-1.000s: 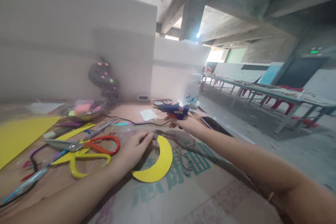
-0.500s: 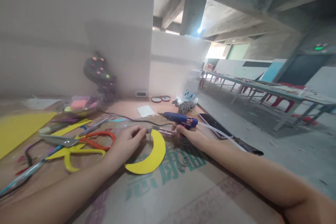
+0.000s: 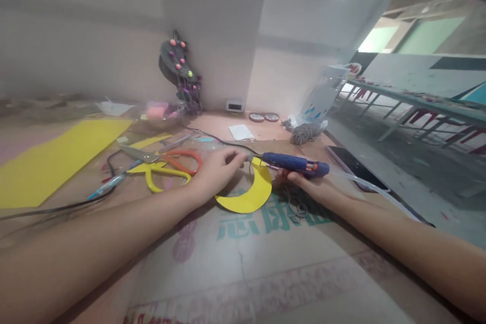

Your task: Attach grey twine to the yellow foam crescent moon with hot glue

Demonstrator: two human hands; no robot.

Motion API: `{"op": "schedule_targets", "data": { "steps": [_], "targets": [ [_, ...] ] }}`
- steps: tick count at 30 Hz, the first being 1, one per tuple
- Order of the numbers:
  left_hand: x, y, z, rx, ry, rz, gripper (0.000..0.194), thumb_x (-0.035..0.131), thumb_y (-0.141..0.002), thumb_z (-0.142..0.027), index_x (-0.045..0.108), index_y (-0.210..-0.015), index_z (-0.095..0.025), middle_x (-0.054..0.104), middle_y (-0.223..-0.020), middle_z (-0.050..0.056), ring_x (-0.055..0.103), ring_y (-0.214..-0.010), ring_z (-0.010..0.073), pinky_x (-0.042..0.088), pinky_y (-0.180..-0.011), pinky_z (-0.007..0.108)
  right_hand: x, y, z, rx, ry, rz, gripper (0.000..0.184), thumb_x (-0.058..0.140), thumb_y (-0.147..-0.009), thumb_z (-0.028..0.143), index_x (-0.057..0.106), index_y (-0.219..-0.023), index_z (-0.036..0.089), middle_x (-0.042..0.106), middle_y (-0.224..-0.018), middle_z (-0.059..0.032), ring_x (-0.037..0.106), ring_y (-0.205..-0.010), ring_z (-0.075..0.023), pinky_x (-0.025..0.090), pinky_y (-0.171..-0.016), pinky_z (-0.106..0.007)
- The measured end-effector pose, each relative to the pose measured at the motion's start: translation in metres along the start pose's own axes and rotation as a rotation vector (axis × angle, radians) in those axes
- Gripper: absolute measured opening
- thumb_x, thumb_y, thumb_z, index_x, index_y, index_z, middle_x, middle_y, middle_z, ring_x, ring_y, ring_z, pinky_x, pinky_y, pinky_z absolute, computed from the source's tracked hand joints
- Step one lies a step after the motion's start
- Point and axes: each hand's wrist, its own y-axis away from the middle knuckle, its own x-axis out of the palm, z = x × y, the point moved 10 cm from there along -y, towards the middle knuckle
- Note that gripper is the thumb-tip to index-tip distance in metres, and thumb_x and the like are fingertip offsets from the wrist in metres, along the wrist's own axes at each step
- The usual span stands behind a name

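A yellow crescent of foam (image 3: 250, 193) lies on a printed sack (image 3: 266, 253) that covers the table. My left hand (image 3: 216, 169) pinches the crescent's upper tip, fingers closed on it. My right hand (image 3: 307, 185) grips a blue glue gun (image 3: 294, 163). The gun lies nearly level, and its nozzle points left at that same tip, just beside my left fingertips. A clear glue stick sticks out of the gun's back end toward the right.
Orange-handled scissors (image 3: 167, 154) and yellow-handled scissors (image 3: 159, 178) lie to the left, beside a yellow sheet (image 3: 56, 159). A black cable (image 3: 49, 207) crosses the table. A phone (image 3: 355, 167), a ball of twine (image 3: 304, 133) and a plastic bag (image 3: 322, 98) sit at right. White partition behind.
My right hand has brought the glue gun down and leftward from mid-air to the crescent's tip. The camera has tilted down and moved closer. My left hand stays on the crescent.
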Motion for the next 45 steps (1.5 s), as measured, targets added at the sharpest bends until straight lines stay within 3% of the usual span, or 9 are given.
{"op": "schedule_targets", "data": {
  "steps": [5, 11, 20, 27, 30, 36, 40, 45],
  "targets": [
    [-0.007, 0.002, -0.004, 0.014, 0.003, -0.053, 0.032, 0.045, -0.089, -0.042, 0.064, -0.083, -0.017, 0.067, -0.081, 0.001, 0.058, -0.074, 0.0157, 0.042, -0.070, 0.024, -0.004, -0.001, -0.008, 0.043, 0.077, -0.017, 0.035, 0.058, -0.077, 0.059, 0.064, -0.077, 0.024, 0.067, -0.075, -0.0054, 0.064, -0.072, -0.0241, 0.054, -0.068, -0.037],
    [-0.008, 0.002, -0.005, 0.007, -0.001, -0.052, 0.031, 0.045, -0.088, -0.041, 0.064, -0.083, -0.017, 0.068, -0.081, 0.001, 0.058, -0.074, 0.0165, 0.042, -0.071, 0.025, 0.000, -0.002, -0.002, 0.024, 0.102, 0.017, 0.034, 0.057, -0.076, 0.058, 0.060, -0.069, 0.024, 0.063, -0.068, -0.0043, 0.061, -0.065, -0.0222, 0.052, -0.063, -0.035],
    [-0.006, 0.003, -0.002, -0.009, 0.009, -0.043, 0.032, 0.045, -0.088, -0.042, 0.064, -0.082, -0.017, 0.067, -0.081, 0.000, 0.057, -0.070, 0.0150, 0.042, -0.068, 0.025, -0.002, -0.001, 0.002, 0.028, 0.129, -0.020, 0.034, 0.058, -0.076, 0.058, 0.062, -0.078, 0.024, 0.065, -0.072, -0.0044, 0.063, -0.069, -0.0239, 0.054, -0.064, -0.036],
    [-0.007, 0.003, -0.002, -0.007, 0.001, -0.040, 0.033, 0.045, -0.088, -0.043, 0.064, -0.081, -0.017, 0.068, -0.080, 0.000, 0.056, -0.068, 0.0145, 0.040, -0.066, 0.025, -0.003, -0.001, -0.015, 0.075, 0.152, -0.024, 0.038, 0.058, -0.078, 0.062, 0.069, -0.082, 0.026, 0.070, -0.073, -0.0029, 0.066, -0.070, -0.0244, 0.055, -0.065, -0.034],
    [-0.006, 0.003, -0.002, 0.001, 0.008, -0.036, 0.033, 0.045, -0.089, -0.044, 0.064, -0.082, -0.017, 0.068, -0.080, 0.000, 0.057, -0.070, 0.0150, 0.040, -0.066, 0.025, -0.005, -0.001, -0.013, 0.063, 0.143, -0.043, 0.035, 0.059, -0.078, 0.059, 0.071, -0.086, 0.027, 0.071, -0.076, -0.0019, 0.067, -0.074, -0.0248, 0.056, -0.070, -0.036],
    [-0.005, 0.002, 0.001, 0.002, 0.013, -0.038, 0.033, 0.045, -0.089, -0.044, 0.064, -0.082, -0.017, 0.067, -0.080, 0.001, 0.058, -0.072, 0.0159, 0.041, -0.067, 0.026, -0.006, 0.000, 0.001, 0.027, 0.232, -0.042, 0.038, 0.059, -0.077, 0.060, 0.070, -0.086, 0.025, 0.071, -0.072, -0.0016, 0.067, -0.068, -0.0240, 0.057, -0.060, -0.033],
    [-0.005, 0.002, 0.003, -0.007, 0.015, -0.038, 0.032, 0.046, -0.088, -0.044, 0.063, -0.081, -0.018, 0.067, -0.080, 0.000, 0.057, -0.069, 0.0150, 0.040, -0.064, 0.025, -0.004, 0.000, 0.005, 0.035, 0.238, -0.025, 0.037, 0.058, -0.078, 0.057, 0.070, -0.093, 0.026, 0.073, -0.079, -0.0006, 0.069, -0.072, -0.0230, 0.058, -0.063, -0.032],
    [-0.004, 0.001, 0.002, -0.006, 0.010, -0.030, 0.032, 0.046, -0.089, -0.045, 0.063, -0.080, -0.018, 0.067, -0.079, 0.000, 0.056, -0.066, 0.0144, 0.040, -0.062, 0.025, -0.005, 0.000, 0.002, 0.066, 0.268, -0.045, 0.035, 0.055, -0.079, 0.057, 0.071, -0.086, 0.025, 0.071, -0.071, -0.0012, 0.068, -0.066, -0.0233, 0.057, -0.059, -0.032]
  ]
}}
